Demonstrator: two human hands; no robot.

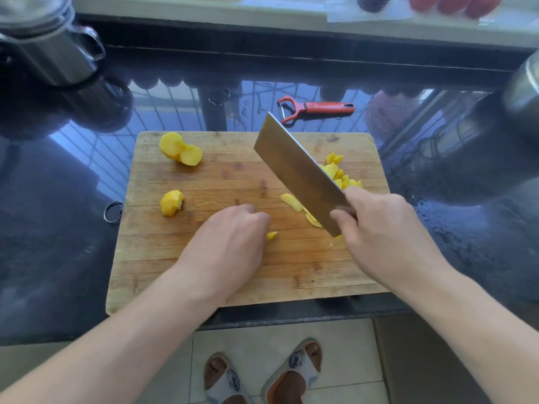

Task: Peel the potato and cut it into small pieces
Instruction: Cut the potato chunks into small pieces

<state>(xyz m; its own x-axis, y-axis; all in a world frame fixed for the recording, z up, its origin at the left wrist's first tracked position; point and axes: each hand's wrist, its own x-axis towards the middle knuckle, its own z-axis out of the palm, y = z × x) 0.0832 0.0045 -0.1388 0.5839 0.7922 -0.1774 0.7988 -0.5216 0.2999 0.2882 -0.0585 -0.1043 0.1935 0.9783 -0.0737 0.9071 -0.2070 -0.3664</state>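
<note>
Peeling is done; she or he is now in the cutting step. Nearest on the cutting board, the left hand is curling knuckles-up over a small potato piece; a yellow tip is poking out at the right of the fingers, so it is holding or pinning that piece, though the grip itself is hidden. Just right of it, the right hand is wrapping tight around the cleaver handle, blade tilted and lifted, tip pointing far-left. Thin slices are lying under the blade edge. A pile of cut pieces is sitting behind the blade, toward the right edge of the board.

Uncut stock is waiting on the left: a small chunk mid-left, a bigger peeled potato part at the far-left corner.

Next move, my read: bring the blade down on the slices, fingertips tucked clear, then pull the left chunks in.

Past the board, the red peeler is lying idle on the glossy dark counter, which is reflecting window bars. A steel kettle is standing far left, another steel vessel far right. A pale sill is running behind.
</note>
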